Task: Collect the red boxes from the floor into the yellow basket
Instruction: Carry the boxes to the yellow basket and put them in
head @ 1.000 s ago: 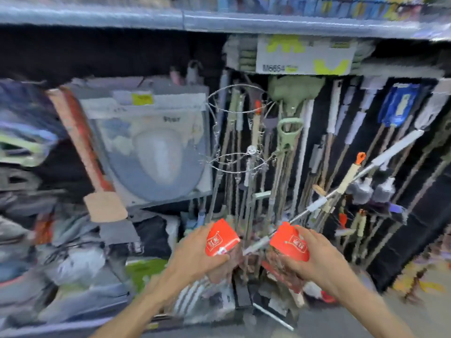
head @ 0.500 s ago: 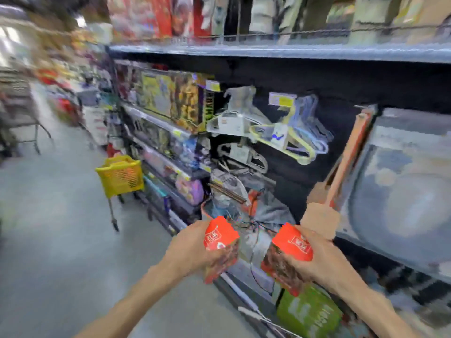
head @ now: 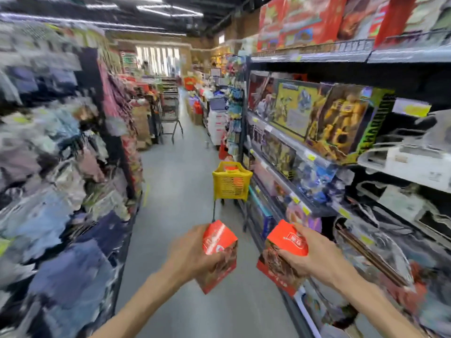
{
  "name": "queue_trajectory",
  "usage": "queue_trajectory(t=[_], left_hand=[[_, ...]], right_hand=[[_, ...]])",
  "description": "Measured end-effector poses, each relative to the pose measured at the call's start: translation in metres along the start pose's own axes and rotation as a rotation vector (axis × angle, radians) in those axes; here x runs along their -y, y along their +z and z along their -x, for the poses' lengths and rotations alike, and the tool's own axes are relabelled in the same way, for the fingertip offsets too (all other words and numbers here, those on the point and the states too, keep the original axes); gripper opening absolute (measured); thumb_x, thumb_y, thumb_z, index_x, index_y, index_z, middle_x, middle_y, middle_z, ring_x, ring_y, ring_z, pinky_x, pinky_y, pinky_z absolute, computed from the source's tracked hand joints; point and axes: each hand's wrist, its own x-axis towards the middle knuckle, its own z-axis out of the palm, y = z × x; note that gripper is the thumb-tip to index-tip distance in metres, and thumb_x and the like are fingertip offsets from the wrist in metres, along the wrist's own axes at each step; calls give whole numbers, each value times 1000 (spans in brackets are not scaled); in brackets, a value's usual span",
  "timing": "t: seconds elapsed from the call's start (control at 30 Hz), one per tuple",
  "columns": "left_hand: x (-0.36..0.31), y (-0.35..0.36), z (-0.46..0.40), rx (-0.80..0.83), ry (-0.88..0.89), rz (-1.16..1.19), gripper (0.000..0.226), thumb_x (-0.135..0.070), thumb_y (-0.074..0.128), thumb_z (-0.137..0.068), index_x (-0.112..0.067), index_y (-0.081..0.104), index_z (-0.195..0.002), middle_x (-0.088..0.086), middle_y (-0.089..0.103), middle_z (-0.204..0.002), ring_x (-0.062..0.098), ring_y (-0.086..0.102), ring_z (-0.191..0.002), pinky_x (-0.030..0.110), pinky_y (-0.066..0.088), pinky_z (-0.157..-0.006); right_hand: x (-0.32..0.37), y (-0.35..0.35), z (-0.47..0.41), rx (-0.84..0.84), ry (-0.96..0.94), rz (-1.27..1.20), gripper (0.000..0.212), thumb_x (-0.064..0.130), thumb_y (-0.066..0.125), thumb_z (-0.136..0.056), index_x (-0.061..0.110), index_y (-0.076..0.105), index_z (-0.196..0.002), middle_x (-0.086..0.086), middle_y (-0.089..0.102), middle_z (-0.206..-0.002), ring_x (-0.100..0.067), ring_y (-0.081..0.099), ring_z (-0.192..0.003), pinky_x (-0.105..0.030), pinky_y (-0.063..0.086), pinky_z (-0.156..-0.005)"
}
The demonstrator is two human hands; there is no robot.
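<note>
Shop aisle, grey floor [head: 180,181]. Left hand [head: 192,254] raised at chest height, fingers wrapped round red box [head: 219,250], thumb side toward camera. Right hand [head: 314,254] gripping second red box [head: 284,252], fingers across orange top, box tilted. Two boxes near each other, apart, both off floor. Yellow basket [head: 231,183] on wheeled stand, well ahead down aisle, just beside right-side toy shelves [head: 317,152]. Something red visible inside basket; cannot tell what. Clothing racks [head: 61,167] on left, blurred.

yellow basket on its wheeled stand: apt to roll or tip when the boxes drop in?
The yellow basket sits high on a thin-legged stand, so it is probably top-heavy and tippy. If the stand is wheeled, a bump may roll it on the smooth floor. Its mesh walls look like stiff plastic.
</note>
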Motion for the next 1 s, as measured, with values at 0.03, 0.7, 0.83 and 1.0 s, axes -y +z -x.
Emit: queue_trajectory(t=[0.03, 0.7, 0.83, 1.0], left_hand=[[11, -3, -15, -4, -25, -7, 84, -77, 63, -64, -37, 46, -136, -11, 62, -125, 15, 61, -110, 34, 50, -85], [253, -90, -373, -171, -309, -36, 63, -63, 65, -73, -30, 53, -125, -12, 63, -114, 11, 60, -100, 34, 49, -83], [323, -107, -468, -163, -276, -18, 66, -65, 66, -72, -33, 51, -128, -14, 61, -116, 8, 59, -101, 28, 48, -82], [388, -130, -602, -113, -215, -17, 71, -70, 64, -70, -37, 48, -131, -20, 59, -113, 7, 60, -104, 30, 48, -84]], right_hand=[[6, 9, -27, 17, -24, 6, 80, 83, 58, -69, 42, 42, -135, 22, 55, -111, -2, 58, -96, -30, 51, -84], [160, 136, -561, 183, -391, -10, 83, 83, 59, -66, 39, 46, -135, 27, 55, -118, -1, 57, -108, -28, 48, -90], [196, 169, -664, 183, -373, 0, 83, 82, 59, -67, 39, 44, -137, 22, 60, -119, 0, 59, -103, -24, 48, -85], [229, 183, -787, 179, -308, -53, 85, 85, 59, -66, 44, 40, -138, 26, 55, -118, 0, 57, -105, -29, 49, -90]])
